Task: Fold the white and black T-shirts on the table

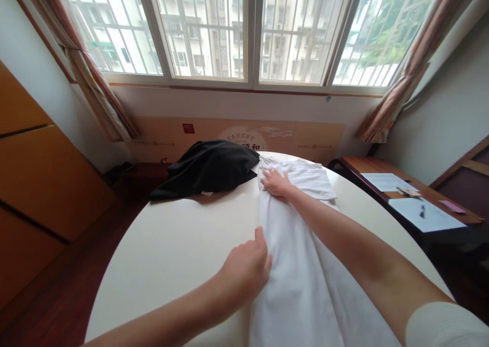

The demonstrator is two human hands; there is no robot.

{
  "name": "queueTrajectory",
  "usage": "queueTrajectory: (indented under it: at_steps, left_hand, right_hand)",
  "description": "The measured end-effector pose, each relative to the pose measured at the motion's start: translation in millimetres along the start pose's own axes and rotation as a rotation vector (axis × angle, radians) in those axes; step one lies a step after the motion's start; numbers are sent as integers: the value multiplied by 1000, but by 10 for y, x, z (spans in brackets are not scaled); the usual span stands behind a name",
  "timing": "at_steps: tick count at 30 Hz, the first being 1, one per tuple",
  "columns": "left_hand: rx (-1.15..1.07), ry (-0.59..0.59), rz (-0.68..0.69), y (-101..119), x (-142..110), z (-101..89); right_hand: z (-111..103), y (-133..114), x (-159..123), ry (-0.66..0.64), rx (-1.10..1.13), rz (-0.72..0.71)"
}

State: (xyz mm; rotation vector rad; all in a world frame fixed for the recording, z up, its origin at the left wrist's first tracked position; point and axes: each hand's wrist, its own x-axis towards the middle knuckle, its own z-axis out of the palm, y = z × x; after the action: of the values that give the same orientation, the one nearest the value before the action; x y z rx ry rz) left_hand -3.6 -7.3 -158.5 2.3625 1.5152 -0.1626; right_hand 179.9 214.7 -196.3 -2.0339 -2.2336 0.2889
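Note:
A long white garment [292, 265] runs from the far side of the round table toward me, with its far end folded over and wrinkled. My right hand [275, 182] lies flat on that far part, fingers spread. At the garment's left edge, nearer to me, my left hand [246, 263] is closed, its fingers curled against the cloth and its thumb pointing up. Most of the left fingers are hidden behind the hand. To the left of the far end lies a heaped black garment [214, 166], apart from both hands.
The round white table [183, 245] curves around the cloth. On the right stands a wooden desk [376, 166] with sheets of paper [424, 217] and a pen [422, 212]. Beyond the table are a barred window [208, 31] and curtains [405, 87]. An orange-brown cabinet [46, 184] stands left.

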Motion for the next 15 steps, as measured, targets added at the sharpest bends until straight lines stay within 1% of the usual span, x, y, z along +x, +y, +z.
queueTrajectory:
  at_steps: [2,5,7,9,11,13,15]
  left_hand:
    - [2,-49,16,-8,-28,9]
    - [40,-115,34,-4,-60,-25]
    - [62,-128,56,-9,-91,-45]
    - [84,-129,90,-30,-128,-15]
    - [99,-125,136,-66,-151,95]
    - [96,-105,174,-105,-143,271]
    - [81,-62,202,-142,-117,451]
  right_hand:
    - [74,13,206,-6,5,48]
    - [119,66,435,-1,10,108]
    - [122,95,557,0,17,139]
    - [118,115,664,2,27,166]
    - [113,131,764,8,36,183]
    - [110,150,859,16,41,195]
    - [106,179,948,18,44,207]
